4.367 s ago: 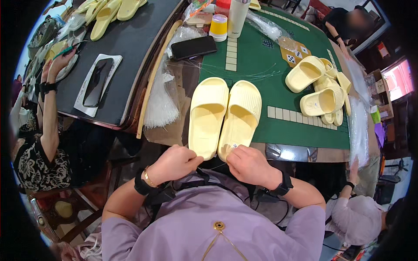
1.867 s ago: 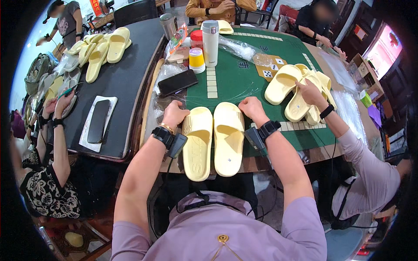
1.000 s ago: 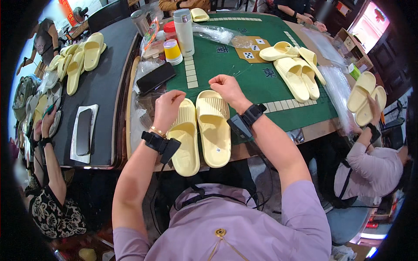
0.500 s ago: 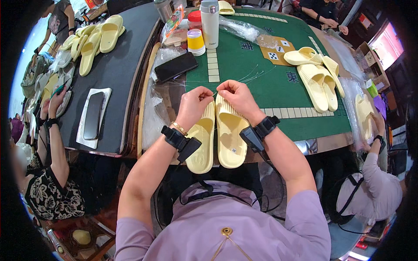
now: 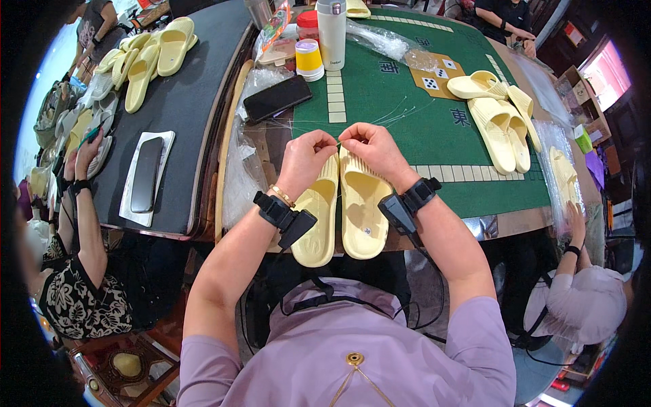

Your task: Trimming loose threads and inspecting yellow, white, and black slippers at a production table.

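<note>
Two pale yellow slide slippers [image 5: 362, 220] stand side by side at the table's near edge, toes pointing away from me. At their toe ends my left hand [image 5: 303, 163] has its thumb and forefinger pinched together. My right hand [image 5: 377, 153] makes the same pinch right beside it, the fingertips nearly touching. Between them seems to be a thin clear strand, mostly hidden by the fingers. More loose clear strands [image 5: 401, 114] lie on the green mat [image 5: 366, 102] just beyond my hands.
A black phone [image 5: 277, 99], a yellow-and-white cup [image 5: 309, 60] and a white bottle [image 5: 331, 37] stand left of the mat. More slippers [image 5: 493, 132] lie at right and on the dark left table [image 5: 196, 122]. People work on both sides; one hand [image 5: 575, 224] touches a slipper at right.
My hands keep their pinch at the slippers' toes, with only a slight shift in view. At right, a co-worker's hand has drawn back toward the near side of a slipper.
</note>
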A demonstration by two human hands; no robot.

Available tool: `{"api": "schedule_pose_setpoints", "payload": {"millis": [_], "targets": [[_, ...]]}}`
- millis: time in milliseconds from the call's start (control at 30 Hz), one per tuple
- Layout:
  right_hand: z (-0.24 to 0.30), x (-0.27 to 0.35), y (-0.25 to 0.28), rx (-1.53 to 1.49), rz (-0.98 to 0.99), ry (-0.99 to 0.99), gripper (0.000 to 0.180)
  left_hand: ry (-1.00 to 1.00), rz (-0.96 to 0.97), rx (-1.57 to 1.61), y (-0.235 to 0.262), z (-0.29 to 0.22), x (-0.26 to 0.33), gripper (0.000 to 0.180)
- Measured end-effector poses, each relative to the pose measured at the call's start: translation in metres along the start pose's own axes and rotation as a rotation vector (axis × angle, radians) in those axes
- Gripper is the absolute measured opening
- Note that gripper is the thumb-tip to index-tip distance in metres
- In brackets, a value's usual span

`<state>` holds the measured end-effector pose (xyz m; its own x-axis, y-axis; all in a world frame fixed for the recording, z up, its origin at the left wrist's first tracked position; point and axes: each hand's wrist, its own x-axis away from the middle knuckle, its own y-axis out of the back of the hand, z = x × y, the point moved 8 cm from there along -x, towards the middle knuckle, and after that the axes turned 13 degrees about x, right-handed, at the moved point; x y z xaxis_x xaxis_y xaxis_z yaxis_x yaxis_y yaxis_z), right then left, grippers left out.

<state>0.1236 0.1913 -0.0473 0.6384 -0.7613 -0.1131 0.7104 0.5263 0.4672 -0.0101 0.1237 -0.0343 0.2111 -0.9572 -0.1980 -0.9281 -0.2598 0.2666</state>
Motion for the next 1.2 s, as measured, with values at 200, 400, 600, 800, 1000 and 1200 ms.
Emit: {"api": "schedule_pose_setpoints", "payload": {"millis": [200, 400, 600, 800, 1000, 1200], "targets": [[-0.0042, -0.0004, 0.0002, -0.041, -0.025, -0.017, 0.014, -0.014, -0.001, -0.006, -0.0009, -0.0014, 0.0010, 0.013], [-0.0024, 0.0006, -0.0003, -0.035, -0.011, -0.031, 0.014, -0.001, 0.001, -0.003, -0.0006, 0.0014, 0.0002, 0.013], [-0.0033, 0.0008, 0.0026, -0.050, -0.050, -0.015, 0.014, 0.020, 0.004, 0.011, -0.0002, -0.0010, 0.0003, 0.012], [-0.0058, -0.0002, 0.0012, -0.043, -0.053, -0.013, 0.013, 0.031, 0.006, 0.028, -0.0003, 0.0048, -0.0017, 0.012], [-0.0034, 0.0014, -0.0013, -0.035, -0.050, 0.005, 0.013, 0.051, -0.001, 0.046, 0.0002, 0.0055, -0.0016, 0.012], [-0.0010, 0.0020, -0.0044, 0.013, -0.049, 0.010, 0.014, 0.039, -0.016, 0.019, 0.0016, 0.0040, 0.0014, 0.013]]}}
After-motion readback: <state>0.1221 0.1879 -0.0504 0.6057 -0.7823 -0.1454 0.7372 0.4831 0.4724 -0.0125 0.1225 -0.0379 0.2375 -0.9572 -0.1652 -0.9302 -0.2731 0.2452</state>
